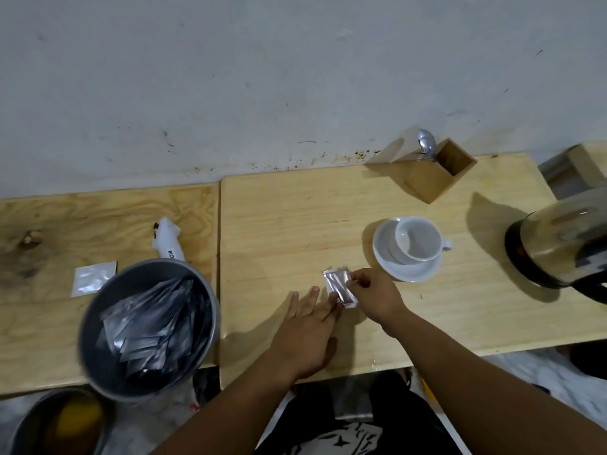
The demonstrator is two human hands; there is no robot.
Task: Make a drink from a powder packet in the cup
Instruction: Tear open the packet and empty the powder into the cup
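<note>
A small silver powder packet (338,285) lies on the light wooden table (295,218), just left of the cup. My left hand (307,330) rests flat on the table with its fingertips pressing the packet's lower edge. My right hand (374,295) pinches the packet's right edge between thumb and fingers. The white cup (417,239) stands empty on a white saucer (386,257) to the upper right of my hands. A steel electric kettle (558,244) sits at the far right.
A grey round tin (147,326) full of several silver packets stands at the left. Behind it lie a white flat sachet (93,278) and a white handheld device (167,243). A wooden holder (437,174) with spoons (426,144) stands by the wall. A dark bowl (62,421) sits below left.
</note>
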